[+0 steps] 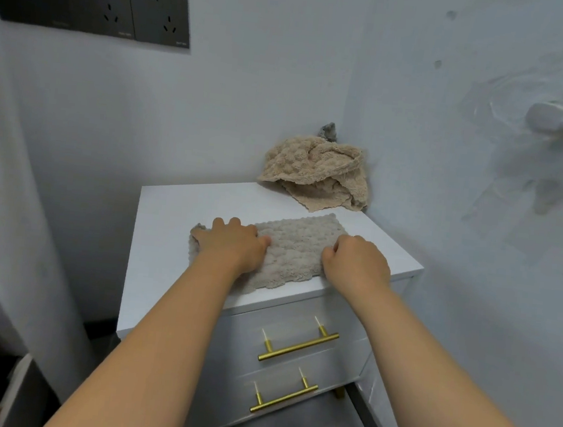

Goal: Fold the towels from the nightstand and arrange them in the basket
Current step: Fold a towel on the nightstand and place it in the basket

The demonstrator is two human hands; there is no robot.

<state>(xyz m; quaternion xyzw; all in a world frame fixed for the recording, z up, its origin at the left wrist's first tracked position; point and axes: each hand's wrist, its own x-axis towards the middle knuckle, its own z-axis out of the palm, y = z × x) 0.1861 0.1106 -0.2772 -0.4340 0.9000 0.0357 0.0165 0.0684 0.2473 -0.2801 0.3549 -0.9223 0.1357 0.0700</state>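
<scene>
Gripping the soft, limp towel (299,249) at the front edge of the surface (168,236), left hand (232,243) and right hand (358,260) clench its ends; it looks light, best taken by its corners.

A spread towel (297,249) lies on the nightstand's surface (168,236) near the front edge, reaching from the left hand (232,243), which sits on its left end, to the right hand (355,258), which sits on its right end. Beyond the right hand, a crumpled towel (315,171) sits in the surface's back corner, against both walls. Below the hands, the upper drawer handle (298,347) sits above the lower drawer handle (284,399). High to the left of the left hand, wall sockets (94,2) line the back wall.
</scene>
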